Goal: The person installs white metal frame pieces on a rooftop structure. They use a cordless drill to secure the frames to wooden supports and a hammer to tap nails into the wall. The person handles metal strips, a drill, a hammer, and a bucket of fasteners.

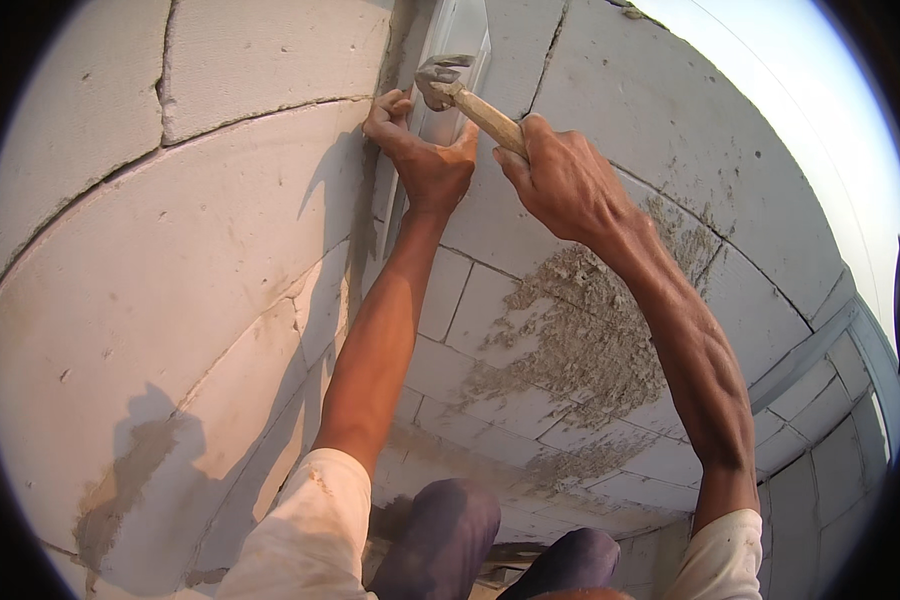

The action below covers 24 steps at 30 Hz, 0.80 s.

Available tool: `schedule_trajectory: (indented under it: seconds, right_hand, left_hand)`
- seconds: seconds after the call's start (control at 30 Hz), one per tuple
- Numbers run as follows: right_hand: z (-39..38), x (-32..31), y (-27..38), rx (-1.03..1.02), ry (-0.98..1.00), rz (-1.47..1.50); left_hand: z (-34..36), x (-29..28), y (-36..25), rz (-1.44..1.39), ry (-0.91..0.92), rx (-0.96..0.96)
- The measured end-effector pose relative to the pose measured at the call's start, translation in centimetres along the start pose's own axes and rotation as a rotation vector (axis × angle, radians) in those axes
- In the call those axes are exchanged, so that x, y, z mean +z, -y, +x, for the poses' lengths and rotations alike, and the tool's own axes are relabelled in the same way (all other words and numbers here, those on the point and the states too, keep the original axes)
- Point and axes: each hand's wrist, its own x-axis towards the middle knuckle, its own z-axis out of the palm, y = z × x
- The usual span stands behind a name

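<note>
A right hand (560, 175) grips the wooden handle of a hammer (467, 98), its metal head at 12 o'clock against a pale metal strip (457, 40) in the corner of a grey block wall (190, 280). The left hand (422, 150) pinches its fingers closed against the strip just beside the hammer head; what it pinches cannot be made out. Rough mortar (580, 340) smears the blocks toward 5 o'clock.

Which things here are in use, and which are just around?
In use:
right hand gripping hammer
left hand against pale metal strip in the wall corner

Just around:
block wall
rough mortar patch
</note>
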Motion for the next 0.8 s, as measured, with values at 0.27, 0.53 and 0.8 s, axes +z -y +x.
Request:
schedule_trajectory:
  seconds: [0.27,0.53,0.8]
  right_hand:
    - [-1.0,2.8,-1.0,-0.212,-0.274,0.133]
    - [-1.7,1.6,0.5,-0.295,-0.402,0.241]
    - [-1.2,0.5,1.4,-0.126,-0.173,0.158]
  left_hand:
    - [-0.8,0.3,-0.3,0.009,-0.009,-0.006]
    - [-0.4,0.0,0.2,-0.006,-0.023,0.051]
    - [-0.1,-0.2,0.5,0.013,-0.013,0.093]
